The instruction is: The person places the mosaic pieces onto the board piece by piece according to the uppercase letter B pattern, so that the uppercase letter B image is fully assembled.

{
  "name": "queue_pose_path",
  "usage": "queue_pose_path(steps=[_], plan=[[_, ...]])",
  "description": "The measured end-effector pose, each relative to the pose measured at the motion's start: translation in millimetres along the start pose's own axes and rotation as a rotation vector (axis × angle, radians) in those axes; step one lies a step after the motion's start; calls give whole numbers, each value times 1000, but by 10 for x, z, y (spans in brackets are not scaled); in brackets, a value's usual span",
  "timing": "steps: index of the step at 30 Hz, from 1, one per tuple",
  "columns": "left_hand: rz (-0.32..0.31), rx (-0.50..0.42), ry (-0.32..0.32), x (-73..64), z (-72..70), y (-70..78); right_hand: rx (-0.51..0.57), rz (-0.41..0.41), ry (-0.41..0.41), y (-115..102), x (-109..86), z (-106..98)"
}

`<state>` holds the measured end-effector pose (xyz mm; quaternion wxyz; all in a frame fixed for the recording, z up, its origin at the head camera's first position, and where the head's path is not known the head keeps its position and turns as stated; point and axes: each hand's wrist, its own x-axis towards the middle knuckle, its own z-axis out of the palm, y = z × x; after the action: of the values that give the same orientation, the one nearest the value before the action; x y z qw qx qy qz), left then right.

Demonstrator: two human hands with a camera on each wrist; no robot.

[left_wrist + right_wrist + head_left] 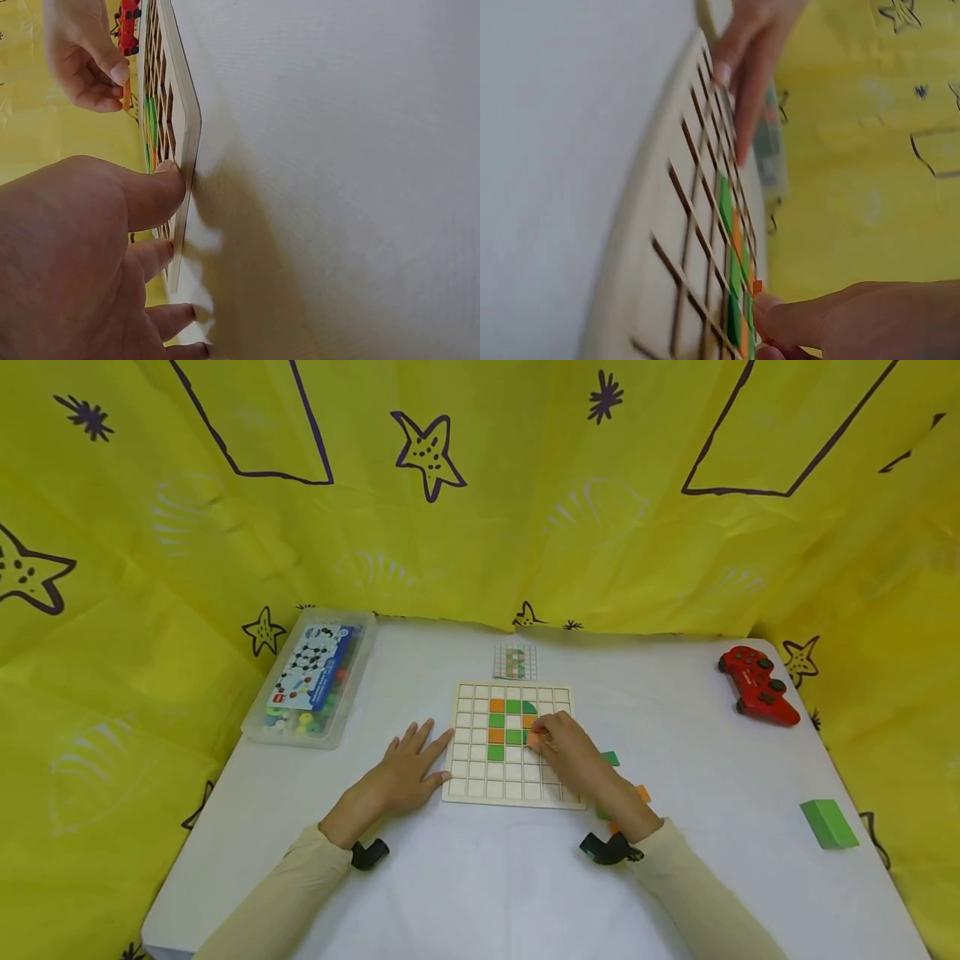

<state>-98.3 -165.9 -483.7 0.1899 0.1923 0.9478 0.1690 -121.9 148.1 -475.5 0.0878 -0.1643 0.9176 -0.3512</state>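
The right hand [573,752] pinches an orange tile [126,91] between thumb and fingertips above the board, by the right side of the coloured group; whether the tile touches the grid yet, I cannot tell. The left hand [407,777] lies with its fingers spread, thumb and index finger touching the left edge of the gridded wooden board [496,789], a good brace as long as the pressure stays light and the board sits flat. To seat the tile well, I would square its edges to the raised grid lines, lower one side into the cell first, then let go and press with a single fingertip. The dark green tile [525,737] just beside it is partly covered by the fingers, so a low, narrow pinch seems wise, lest a knuckle nudge a neighbour loose. The small card [515,662] just beyond the board carries a grid with a coloured pattern; glancing at it before release would help confirm cell and orientation. Loose tiles, among them a green tile [609,758] and an orange one [643,793], lie on the surface [480,893] around the right forearm, where a dragging sleeve could scatter them.
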Motion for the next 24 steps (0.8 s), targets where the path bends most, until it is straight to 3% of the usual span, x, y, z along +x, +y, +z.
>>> queue_pose_path(steps=[10, 24], plan=[[-5, -8, -4, 2, -12, 5, -99, -84, 7, -206, 7, 326], [-11, 0, -4, 1, -7, 10, -103, -94, 34, -184, -35, 336]])
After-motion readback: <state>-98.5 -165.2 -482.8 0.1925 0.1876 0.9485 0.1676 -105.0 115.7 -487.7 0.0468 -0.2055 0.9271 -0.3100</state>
